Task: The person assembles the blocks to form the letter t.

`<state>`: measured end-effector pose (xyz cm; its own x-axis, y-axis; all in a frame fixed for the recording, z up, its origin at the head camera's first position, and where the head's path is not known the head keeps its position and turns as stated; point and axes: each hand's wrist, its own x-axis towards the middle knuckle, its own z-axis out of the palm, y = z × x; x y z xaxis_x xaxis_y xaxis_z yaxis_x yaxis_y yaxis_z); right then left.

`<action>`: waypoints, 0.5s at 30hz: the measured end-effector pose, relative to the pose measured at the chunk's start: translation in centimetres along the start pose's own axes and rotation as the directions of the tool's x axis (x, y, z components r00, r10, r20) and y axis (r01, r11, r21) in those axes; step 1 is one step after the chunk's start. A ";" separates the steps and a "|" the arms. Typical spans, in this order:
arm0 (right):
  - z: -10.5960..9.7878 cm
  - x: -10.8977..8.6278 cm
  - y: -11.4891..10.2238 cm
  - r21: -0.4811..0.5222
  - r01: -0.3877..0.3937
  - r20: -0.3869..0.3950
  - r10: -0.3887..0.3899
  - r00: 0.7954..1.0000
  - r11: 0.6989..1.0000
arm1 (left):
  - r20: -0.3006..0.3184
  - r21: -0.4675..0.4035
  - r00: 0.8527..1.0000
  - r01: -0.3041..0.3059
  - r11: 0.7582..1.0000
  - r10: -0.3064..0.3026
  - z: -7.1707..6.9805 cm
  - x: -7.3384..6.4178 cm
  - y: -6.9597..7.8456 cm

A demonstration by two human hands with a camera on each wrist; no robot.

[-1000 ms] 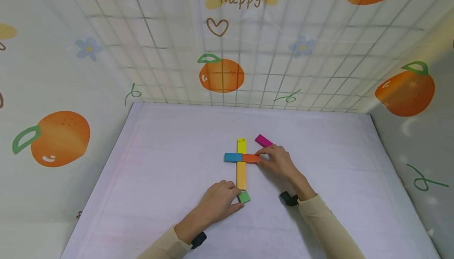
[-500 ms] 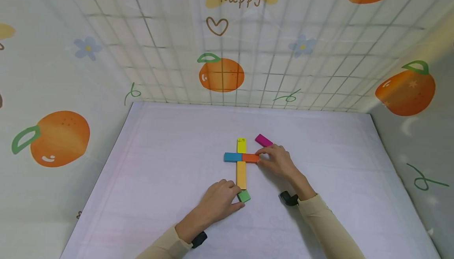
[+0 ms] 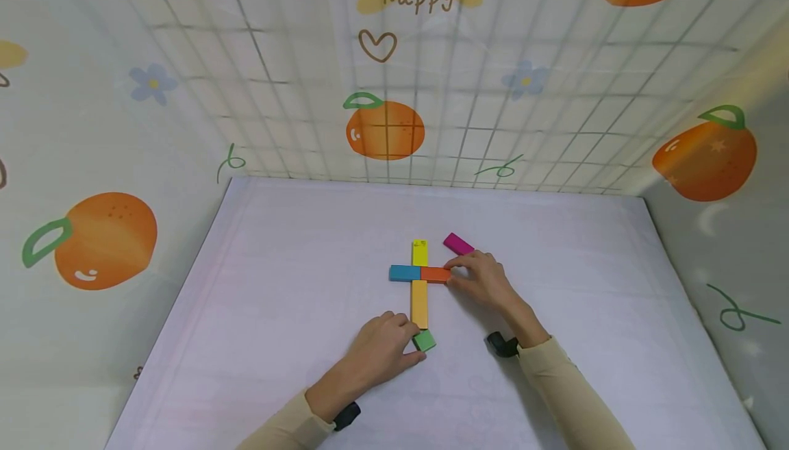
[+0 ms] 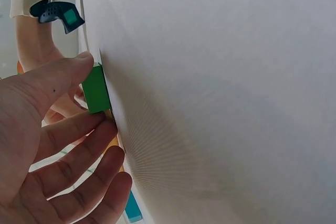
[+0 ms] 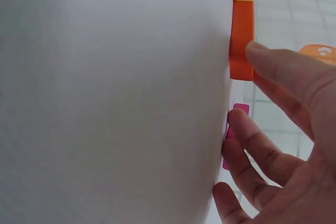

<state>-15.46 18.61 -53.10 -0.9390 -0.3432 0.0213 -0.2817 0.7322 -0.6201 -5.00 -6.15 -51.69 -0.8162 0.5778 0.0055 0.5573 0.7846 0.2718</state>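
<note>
My left hand [image 3: 381,348] holds a small green block [image 3: 424,341] between thumb and index finger. The green block sits at a slant by the near end of a long yellow-orange block [image 3: 419,305]. At the right end of an orange-red block [image 3: 435,275], my right hand [image 3: 487,282] pinches it with thumb and index finger, the other fingers spread toward the table. A blue block [image 3: 404,273] lies end to end with the orange-red one. Beyond them stands out a bright yellow block [image 3: 420,253], so the blocks form a cross shape.
A magenta block [image 3: 459,244] lies slanted just beyond the right hand's fingers. The white-covered table [image 3: 296,251] meets printed cloth walls [image 3: 296,114] at its back and sides. Each wrist wears a black band [image 3: 502,345].
</note>
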 end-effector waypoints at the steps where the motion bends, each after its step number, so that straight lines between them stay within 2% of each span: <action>1: 0.0 0.0 0.0 -0.002 0.001 -0.001 -0.001 1.000 1.000 | 0.002 0.001 1.000 0.001 1.000 -0.001 0.0 0.0 0.0; 15: 0.0 0.0 -0.1 -0.003 0.000 0.008 0.000 1.000 1.000 | 0.029 0.021 0.999 0.018 1.000 -0.019 -0.3 -0.2 0.1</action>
<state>-15.50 18.57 -53.04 -0.9374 -0.3478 0.0154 -0.2825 0.7338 -0.6178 -4.85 -6.20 -51.38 -0.8217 0.5693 -0.0276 0.5454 0.7994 0.2520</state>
